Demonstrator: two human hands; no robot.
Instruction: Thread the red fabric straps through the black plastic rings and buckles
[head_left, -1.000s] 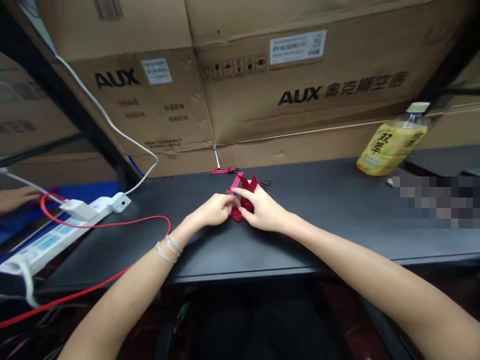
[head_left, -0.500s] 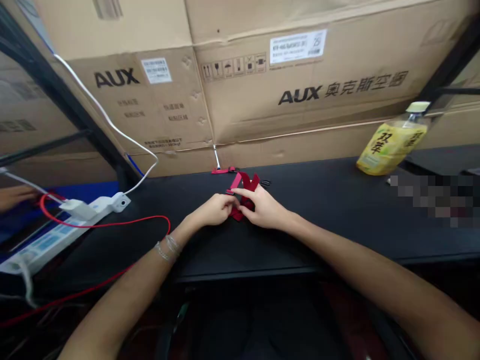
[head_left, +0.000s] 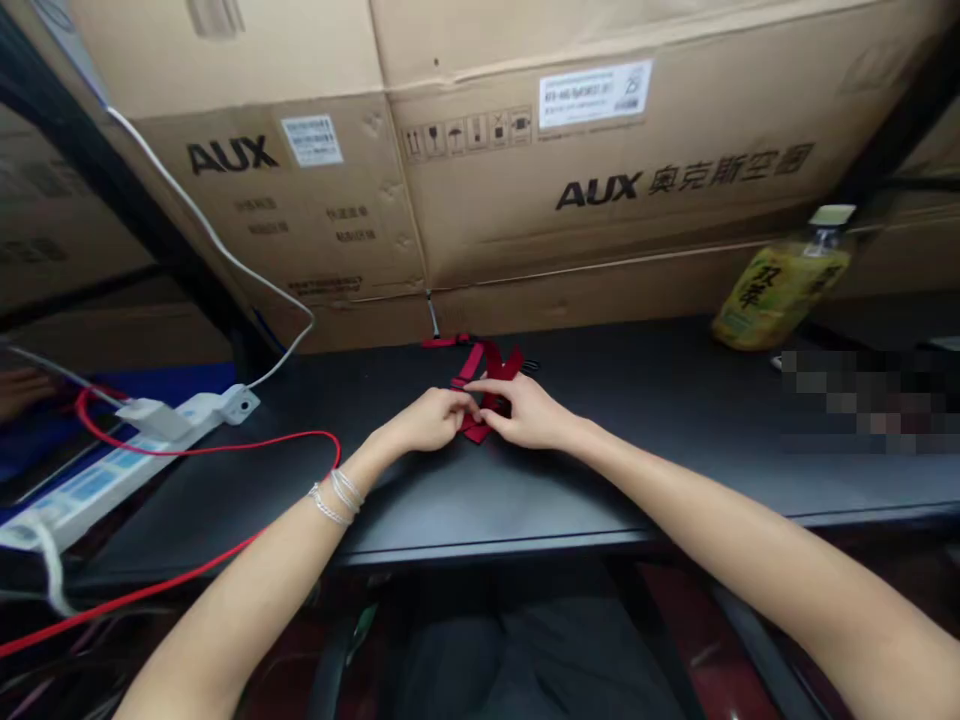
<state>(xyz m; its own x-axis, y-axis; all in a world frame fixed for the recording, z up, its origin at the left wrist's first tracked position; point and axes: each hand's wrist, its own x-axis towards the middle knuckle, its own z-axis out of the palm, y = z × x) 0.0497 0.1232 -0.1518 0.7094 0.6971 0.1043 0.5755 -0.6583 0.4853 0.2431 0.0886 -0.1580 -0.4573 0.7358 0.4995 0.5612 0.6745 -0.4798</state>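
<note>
A red webbing strap (head_left: 471, 364) with a small dark buckle lies folded at the middle of the black table (head_left: 600, 400). Its loops stand up behind my fingers, and a flat end pokes out below them. My left hand (head_left: 435, 418) pinches the strap's near part from the left, fingers curled. From the other side my right hand (head_left: 529, 410) grips it between thumb and forefinger, the forefinger reaching to the buckle. The fingertips of both hands nearly meet, so the exact hold is partly hidden. Another red strap piece (head_left: 444, 342) lies behind, against the cardboard.
Large cardboard boxes (head_left: 487, 220) wall off the back. At the left lie a white power strip (head_left: 112, 470) and a red cable (head_left: 225, 448). A yellow-labelled bottle (head_left: 780, 285) stands at the right. Another person's hand (head_left: 22, 390) shows at the far left.
Both hands stay almost in place on the strap, with the right forefinger a little lower against the buckle. The picture's brightness has shifted.
</note>
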